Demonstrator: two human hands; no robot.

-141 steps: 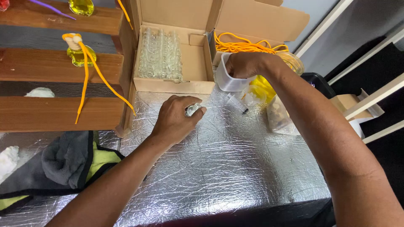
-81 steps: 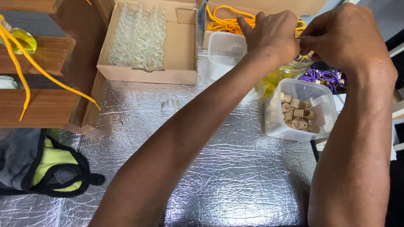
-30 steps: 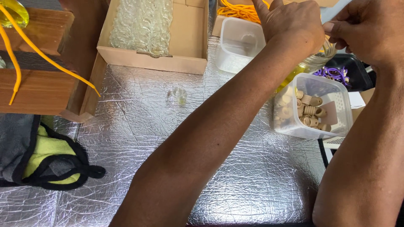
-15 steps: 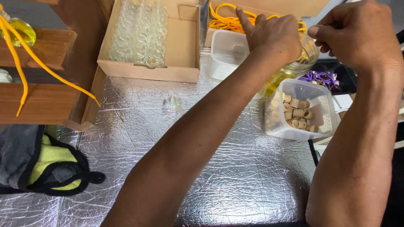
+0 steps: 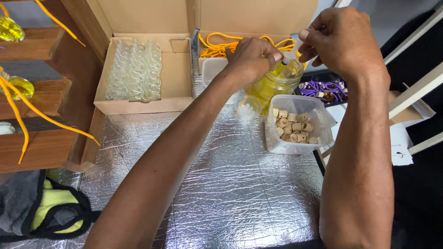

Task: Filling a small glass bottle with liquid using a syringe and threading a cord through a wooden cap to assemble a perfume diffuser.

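1. Jar of yellow liquid (image 5: 272, 87) in the upper centre-right of the frame, directly under both hands, just above the clear tub of cork stoppers (image 5: 295, 125) and touching or nearly touching its upper-left corner.
2. Left hand (image 5: 249, 57) closed over the jar's left shoulder from above left, fingers curled, thumb and forefinger pinched at the mouth on something small and pale; cannot tell exactly what.
3. Right hand (image 5: 341, 39) just above and right of the jar mouth, fingertips gathered into a loose pinch pointing left toward the left hand; any item between them hidden.
4. Left hand nearer, in contact with the jar; right hand close beside but seemingly apart from the glass.
5. Jar upright, long axis vertical, mouth toward the top of the frame, between the two sets of fingertips.
6. Jar look: clear glass, rounded, mostly full of bright yellow fluid, upper part masked by the left fingers.
7. Small clear glass piece with a white centre (image 5: 248, 108) on the foil-covered table (image 5: 221, 184), below and left of the jar.
8. Open cardboard box of small clear glass bottles (image 5: 134, 71) at upper left; second box with orange cords (image 5: 217, 46) behind the left hand.
9. Purple cords (image 5: 330, 87) right of the jar, under the right wrist.
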